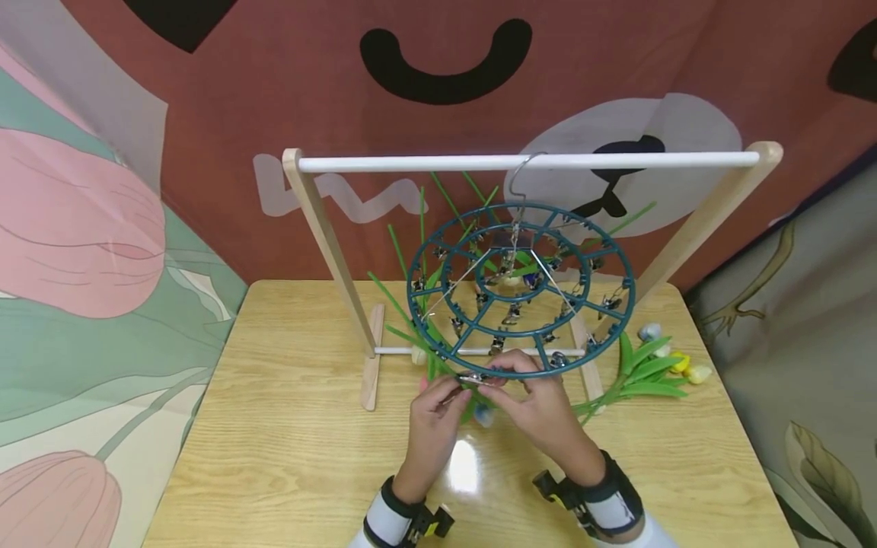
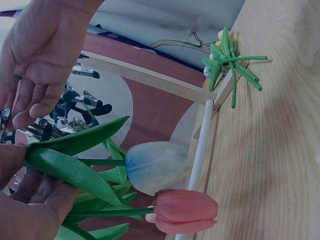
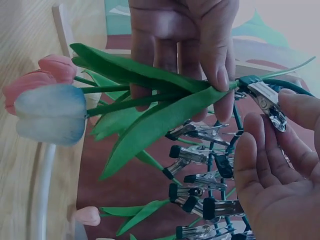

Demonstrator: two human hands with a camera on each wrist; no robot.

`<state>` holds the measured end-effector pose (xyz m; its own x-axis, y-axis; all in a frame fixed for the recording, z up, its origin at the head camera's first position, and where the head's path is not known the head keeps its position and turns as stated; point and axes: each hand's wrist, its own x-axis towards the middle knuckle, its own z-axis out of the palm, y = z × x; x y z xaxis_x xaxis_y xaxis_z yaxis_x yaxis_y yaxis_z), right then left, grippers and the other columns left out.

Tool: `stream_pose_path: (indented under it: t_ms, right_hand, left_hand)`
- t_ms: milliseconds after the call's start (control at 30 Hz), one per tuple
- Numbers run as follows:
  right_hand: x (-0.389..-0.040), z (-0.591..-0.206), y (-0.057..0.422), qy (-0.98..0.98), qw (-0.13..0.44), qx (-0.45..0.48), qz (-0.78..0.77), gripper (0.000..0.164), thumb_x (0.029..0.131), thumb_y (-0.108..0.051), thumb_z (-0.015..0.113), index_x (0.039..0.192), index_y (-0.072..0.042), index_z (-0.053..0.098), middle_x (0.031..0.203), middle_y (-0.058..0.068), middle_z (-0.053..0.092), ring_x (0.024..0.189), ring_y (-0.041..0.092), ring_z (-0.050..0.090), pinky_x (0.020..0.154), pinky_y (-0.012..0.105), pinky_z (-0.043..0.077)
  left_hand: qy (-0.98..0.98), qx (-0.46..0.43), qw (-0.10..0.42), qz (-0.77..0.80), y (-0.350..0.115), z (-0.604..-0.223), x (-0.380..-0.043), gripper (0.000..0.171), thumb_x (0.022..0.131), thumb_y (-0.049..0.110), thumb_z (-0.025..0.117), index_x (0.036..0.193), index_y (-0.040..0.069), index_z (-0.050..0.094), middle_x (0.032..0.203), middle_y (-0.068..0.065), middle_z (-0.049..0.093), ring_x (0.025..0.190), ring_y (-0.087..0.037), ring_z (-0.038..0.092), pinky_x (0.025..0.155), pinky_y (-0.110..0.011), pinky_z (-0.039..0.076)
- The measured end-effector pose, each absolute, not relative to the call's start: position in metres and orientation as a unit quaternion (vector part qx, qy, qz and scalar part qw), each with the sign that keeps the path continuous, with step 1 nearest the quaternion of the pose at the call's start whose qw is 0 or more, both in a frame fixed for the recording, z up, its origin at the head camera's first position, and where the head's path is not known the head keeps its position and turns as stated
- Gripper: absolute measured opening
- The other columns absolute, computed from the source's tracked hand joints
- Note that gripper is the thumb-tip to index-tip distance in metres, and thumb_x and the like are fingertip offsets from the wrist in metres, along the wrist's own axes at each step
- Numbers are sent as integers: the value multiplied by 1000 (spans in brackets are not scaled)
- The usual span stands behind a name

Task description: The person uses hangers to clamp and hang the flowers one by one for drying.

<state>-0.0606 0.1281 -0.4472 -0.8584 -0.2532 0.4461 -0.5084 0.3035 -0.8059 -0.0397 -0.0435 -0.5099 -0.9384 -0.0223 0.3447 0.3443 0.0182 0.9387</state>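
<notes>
My left hand (image 1: 433, 422) pinches the green stem of an artificial tulip (image 3: 52, 114) with a white and pale blue bloom, which points down. With thumb and fingers, my right hand (image 1: 544, 407) pinches a metal clip (image 3: 265, 97) with dark tips. Those tips meet the stem just beside my left thumb; whether they grip it I cannot tell. The clip is at the near rim of a round blue-green hanger (image 1: 524, 373). Pink tulips (image 2: 185, 211) hang close behind the held one.
A rack with a white bar (image 1: 425, 164) and wooden legs carries the hanger by a metal hook (image 1: 514, 179). Several other clips (image 3: 192, 155) dangle from its rings, some with tulips. More tulips (image 1: 651, 369) lie on the wooden table (image 1: 274, 426) at the right.
</notes>
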Motion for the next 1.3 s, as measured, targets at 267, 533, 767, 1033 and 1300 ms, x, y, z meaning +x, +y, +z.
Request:
stream_pose_path:
  t_ms: [267,533,767,1033,1300]
  right_hand:
    - [-54,-454,130,-834,87,252,483,49,83,-8,85,127,-6,64,99,2,72,86,16,68,74,28,62]
    - [-41,-480,154,-889,-13,229,396,38,96,-25,74,131,-12,66,120,0,73,97,13,69,82,32,63]
    - [-34,-500,180,-898,-71,189,392,31,100,-30,69,126,-14,68,121,-2,69,101,18,69,85,35,63]
    - [-33,-512,200,-902,-73,169,390,26,102,-30,66,123,-14,69,125,0,67,99,14,70,81,31,63]
    - [-33,-520,215,-913,-90,141,372,23,103,-26,65,120,-11,70,121,2,69,100,18,71,80,25,63]
  left_hand:
    - [-672,-105,125,-722,-47,-513,-39,14,96,-7,64,109,-10,69,105,-27,70,102,-9,71,90,-30,64]
    - [-654,-84,120,-742,-60,-512,-40,15,97,-9,62,111,-14,65,113,-31,66,106,-10,71,92,-31,63]
    - [-650,-75,126,-746,-71,-511,-44,17,98,-9,60,113,-15,63,115,-33,66,108,-13,72,93,-33,62]
    - [-656,-46,124,-744,-81,-510,-50,15,99,-6,59,112,-12,65,115,-27,69,111,-18,72,96,-30,61]
    - [-671,-26,135,-729,-90,-509,-59,17,102,-3,57,115,-11,64,116,-28,68,112,-21,71,97,-23,60]
